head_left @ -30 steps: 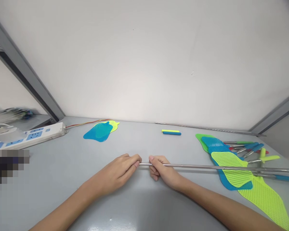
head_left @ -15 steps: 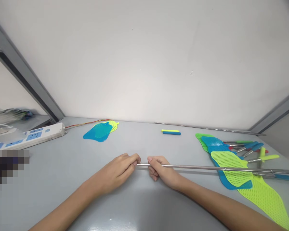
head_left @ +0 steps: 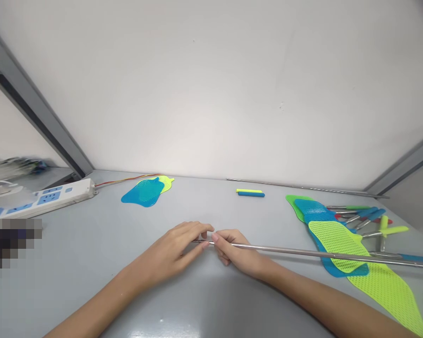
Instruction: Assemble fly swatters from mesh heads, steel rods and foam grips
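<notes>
My right hand (head_left: 238, 252) is closed around a long thin metal rod (head_left: 285, 250), thumb pressed along it near its thin left end. The rod runs off to the right, above the swatter heads, and leaves the view. My left hand (head_left: 178, 246) is at that thin end, with a gap between its thumb and forefinger. The tip passes between them; whether the thumb touches it I cannot tell. Under the rod lies a yellow-green fly swatter head (head_left: 338, 246), overlapping a blue swatter head (head_left: 315, 211) and others.
Fly swatter handles (head_left: 368, 218) lie in a pile at the right. Two short sleeves, yellow (head_left: 249, 190) and blue (head_left: 252, 194), lie mid-table. Another rod (head_left: 285, 185) rests by the wall. Blue and yellow swatter heads (head_left: 144, 192) and a power strip (head_left: 56, 199) are at the left.
My left fingers have opened from their pinch at the rod's tip, and the thumb has moved apart from the forefinger. The rod's right part has dropped slightly and now shows as one rod.
</notes>
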`<state>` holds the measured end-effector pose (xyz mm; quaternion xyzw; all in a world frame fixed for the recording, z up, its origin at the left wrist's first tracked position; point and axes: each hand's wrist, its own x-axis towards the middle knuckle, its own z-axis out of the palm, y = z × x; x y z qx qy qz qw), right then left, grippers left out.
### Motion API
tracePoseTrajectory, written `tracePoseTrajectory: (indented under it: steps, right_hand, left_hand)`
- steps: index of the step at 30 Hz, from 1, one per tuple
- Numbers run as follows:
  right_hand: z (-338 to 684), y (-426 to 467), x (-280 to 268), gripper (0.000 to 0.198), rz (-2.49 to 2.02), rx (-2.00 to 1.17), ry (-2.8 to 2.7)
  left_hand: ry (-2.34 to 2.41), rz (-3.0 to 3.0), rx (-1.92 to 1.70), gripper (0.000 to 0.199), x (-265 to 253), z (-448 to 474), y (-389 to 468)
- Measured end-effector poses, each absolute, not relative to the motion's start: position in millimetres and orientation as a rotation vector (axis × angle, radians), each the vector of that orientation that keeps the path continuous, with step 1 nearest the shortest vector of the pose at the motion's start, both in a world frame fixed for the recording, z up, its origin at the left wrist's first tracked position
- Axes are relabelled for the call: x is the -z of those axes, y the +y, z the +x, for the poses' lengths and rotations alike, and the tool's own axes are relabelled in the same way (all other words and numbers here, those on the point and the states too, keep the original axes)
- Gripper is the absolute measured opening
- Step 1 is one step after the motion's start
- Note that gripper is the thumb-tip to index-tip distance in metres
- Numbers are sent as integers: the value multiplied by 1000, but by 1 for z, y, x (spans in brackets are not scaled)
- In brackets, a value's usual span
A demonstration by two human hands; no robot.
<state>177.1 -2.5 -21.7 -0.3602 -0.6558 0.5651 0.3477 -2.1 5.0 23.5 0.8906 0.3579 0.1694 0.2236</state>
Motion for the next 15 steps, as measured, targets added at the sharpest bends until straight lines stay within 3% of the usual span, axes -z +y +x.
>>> tracePoseTrajectory:
  steps: [15]
  right_hand:
    - [178,-1,20,36,-848,-1631,-1678]
  left_hand:
    - [950,2272,-523,17,-22,4,3]
